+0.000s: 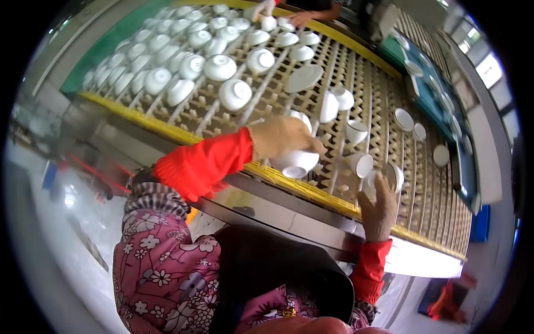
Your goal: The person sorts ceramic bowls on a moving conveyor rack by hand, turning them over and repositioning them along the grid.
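White bowls lie on a rack conveyor (206, 119) with pegs and yellow edges. My left hand (285, 138), in a tan glove and red sleeve, reaches over the front edge, its fingers closed on an upside-down white bowl (296, 163). My right hand (379, 209), gloved alike, is raised at the front edge to the right, thumb and fingers apart, next to a white bowl (394, 177) that its fingertips partly cover. Between the two hands sits a tilted white cup (360, 164), with another cup (356, 131) behind it. A white plate (303, 78) leans farther back.
Many upturned bowls (220, 67) stand in rows at the left. Across the conveyor, a co-worker's hands (301, 19) are among the bowls. Loose cups and bowls (404, 119) lie at the right, near a blue-green belt (431, 100) carrying more dishes.
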`<action>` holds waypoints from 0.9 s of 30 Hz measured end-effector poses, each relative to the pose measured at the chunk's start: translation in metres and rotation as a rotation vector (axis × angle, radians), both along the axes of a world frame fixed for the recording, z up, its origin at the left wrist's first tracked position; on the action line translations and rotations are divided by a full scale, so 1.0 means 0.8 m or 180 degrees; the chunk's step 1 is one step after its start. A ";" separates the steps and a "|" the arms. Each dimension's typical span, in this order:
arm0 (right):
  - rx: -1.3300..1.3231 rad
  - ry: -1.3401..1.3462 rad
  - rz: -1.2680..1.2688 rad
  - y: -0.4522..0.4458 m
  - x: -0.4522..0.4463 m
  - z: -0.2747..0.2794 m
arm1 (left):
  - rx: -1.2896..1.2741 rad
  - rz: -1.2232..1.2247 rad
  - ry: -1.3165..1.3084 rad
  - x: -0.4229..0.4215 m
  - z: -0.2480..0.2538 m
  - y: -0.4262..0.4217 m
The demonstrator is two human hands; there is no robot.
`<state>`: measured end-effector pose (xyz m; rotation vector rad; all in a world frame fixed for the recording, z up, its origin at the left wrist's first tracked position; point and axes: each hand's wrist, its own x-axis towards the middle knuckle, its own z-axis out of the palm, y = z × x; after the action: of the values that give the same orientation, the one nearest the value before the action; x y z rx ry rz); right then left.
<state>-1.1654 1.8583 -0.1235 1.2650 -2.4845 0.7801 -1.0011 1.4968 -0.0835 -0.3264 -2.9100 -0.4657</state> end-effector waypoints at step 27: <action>-0.0958 -0.1080 0.1124 -0.295 -0.063 0.002 | -0.0789 0.1915 -0.0274 0.064 -0.027 -0.018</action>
<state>-1.2161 1.6223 -0.1217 1.5814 -2.2783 1.5043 -0.9500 1.4823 -0.1055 0.5428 -2.9418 -0.0229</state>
